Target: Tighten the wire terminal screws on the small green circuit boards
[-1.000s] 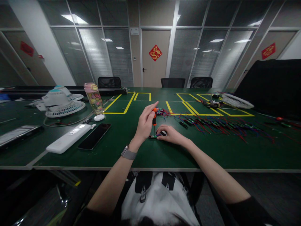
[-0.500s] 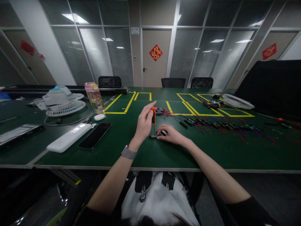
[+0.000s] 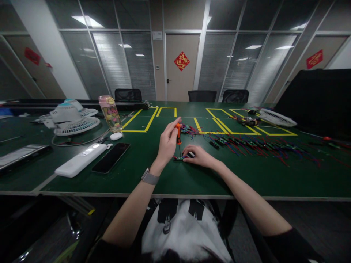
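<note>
My left hand (image 3: 168,142) is closed on the orange and black handle of a screwdriver (image 3: 178,136). The screwdriver stands nearly upright, its shaft pointing down at a small green circuit board (image 3: 178,159) on the table. My right hand (image 3: 196,155) rests on the tabletop with bent fingers, pinching the board's right end. A dark part shows under those fingers, too small to name. Behind the screwdriver lies a bundle of small boards with red and blue wires (image 3: 189,129). Whether the tip sits in a screw I cannot tell.
Wired circuit boards (image 3: 257,143) spread in a row across the right of the green table (image 3: 123,184). To my left lie a black phone (image 3: 111,157), a white elongated device (image 3: 80,160), a white earbud case (image 3: 116,136), a bottle (image 3: 110,115) and fan parts (image 3: 75,118).
The screwdriver handle has turned within my left hand, showing more orange, and the fingers have shifted slightly. My right hand and the board stay in place.
</note>
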### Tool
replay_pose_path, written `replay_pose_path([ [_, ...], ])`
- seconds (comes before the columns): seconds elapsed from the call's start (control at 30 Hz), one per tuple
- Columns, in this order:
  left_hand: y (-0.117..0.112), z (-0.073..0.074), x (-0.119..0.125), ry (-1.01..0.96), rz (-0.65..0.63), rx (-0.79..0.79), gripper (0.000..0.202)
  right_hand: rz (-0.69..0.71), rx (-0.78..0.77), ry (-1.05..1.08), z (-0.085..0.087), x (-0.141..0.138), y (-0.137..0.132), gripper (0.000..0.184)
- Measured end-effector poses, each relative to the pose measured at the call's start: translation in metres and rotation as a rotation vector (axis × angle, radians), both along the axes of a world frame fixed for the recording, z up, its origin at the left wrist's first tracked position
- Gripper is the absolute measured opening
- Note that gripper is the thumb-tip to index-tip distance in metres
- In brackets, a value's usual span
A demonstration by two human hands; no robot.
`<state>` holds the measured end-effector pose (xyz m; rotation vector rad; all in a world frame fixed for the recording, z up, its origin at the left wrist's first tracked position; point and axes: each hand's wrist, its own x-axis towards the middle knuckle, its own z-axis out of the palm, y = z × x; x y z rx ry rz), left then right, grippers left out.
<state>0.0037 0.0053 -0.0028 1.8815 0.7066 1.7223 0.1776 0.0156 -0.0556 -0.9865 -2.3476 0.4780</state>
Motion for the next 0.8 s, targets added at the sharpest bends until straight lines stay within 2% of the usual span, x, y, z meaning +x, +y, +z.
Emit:
replay_pose_path([
  [0.07, -0.0001, 0.0006, 0.0004, -0.026, -0.034, -0.029, 0.032, 0.002, 0.001, 0.004, -0.0005, 0.0002, 0.0004, 0.007],
  [0.1, -0.0004, 0.0007, 0.0003, -0.020, -0.004, -0.016, 0.030, 0.003, 0.000, 0.006, -0.0009, 0.0003, 0.0006, 0.007],
  [0.23, -0.0002, -0.0006, -0.0014, 0.028, 0.334, 0.061, 0.022, -0.002, 0.000, 0.003, -0.0022, 0.0006, 0.0013, 0.008],
  [0.27, 0.0007, -0.0011, -0.0020, 0.028, 0.378, 0.058, 0.021, -0.007, 0.002, 0.000, -0.0022, 0.0006, 0.0013, 0.008],
  [0.33, 0.0032, -0.0016, -0.0030, 0.005, 0.321, 0.025, 0.024, -0.014, 0.007, -0.006, -0.0018, 0.0005, 0.0011, 0.008],
  [0.47, 0.0064, -0.0009, -0.0023, -0.091, -0.016, -0.100, 0.032, -0.004, 0.003, -0.010, -0.0010, 0.0004, 0.0008, 0.007],
  [0.53, 0.0053, -0.0006, -0.0013, -0.087, -0.049, -0.104, 0.030, 0.000, 0.000, -0.002, -0.0009, 0.0004, 0.0008, 0.007],
  [0.6, 0.0033, -0.0008, -0.0006, -0.035, 0.049, -0.052, 0.027, -0.001, -0.001, 0.005, -0.0011, 0.0003, 0.0007, 0.007],
  [0.73, 0.0010, -0.0027, -0.0010, 0.079, 0.367, 0.014, 0.026, -0.003, -0.002, 0.011, -0.0016, 0.0004, 0.0007, 0.007],
  [0.8, 0.0019, -0.0033, -0.0015, 0.076, 0.353, 0.010, 0.030, -0.006, 0.001, 0.007, -0.0019, 0.0007, 0.0010, 0.008],
])
